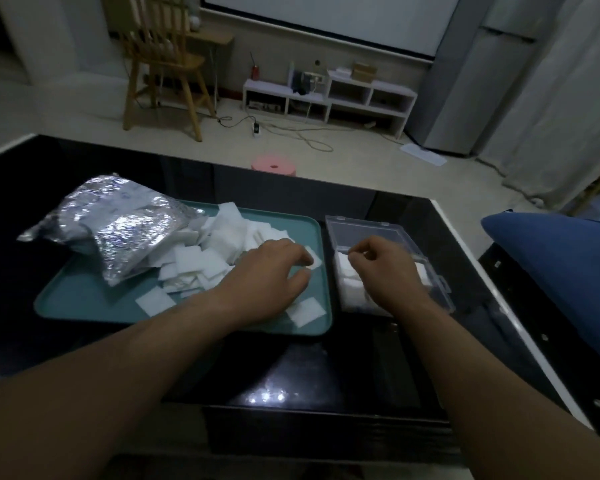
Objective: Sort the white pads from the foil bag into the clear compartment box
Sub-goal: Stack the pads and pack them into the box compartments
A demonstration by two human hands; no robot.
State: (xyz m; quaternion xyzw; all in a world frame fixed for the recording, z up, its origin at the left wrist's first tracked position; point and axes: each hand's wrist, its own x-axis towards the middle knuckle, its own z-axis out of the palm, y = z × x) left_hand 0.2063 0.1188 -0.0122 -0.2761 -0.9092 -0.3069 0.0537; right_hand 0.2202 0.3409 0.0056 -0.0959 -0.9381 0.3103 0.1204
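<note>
A crumpled foil bag [118, 230] lies on the left of a teal tray [84, 299], with a heap of white pads [219, 237] spilling from its mouth. My left hand [271, 271] rests palm down on the tray's right side, its fingertips pinching a white pad [313, 258]. A clear compartment box [371, 230] stands open to the right of the tray, with white pads [352, 289] in its near compartments. My right hand [383, 263] hovers over the box with fingers curled loosely; nothing shows in it.
Loose pads lie at the tray's near edge [155, 303] and near right corner [307, 309]. The tray and box sit on a glossy black table [291, 372]. A blue cushion [561, 258] lies at the right. Beyond the table stand a pink stool [273, 164] and a wooden chair [163, 64].
</note>
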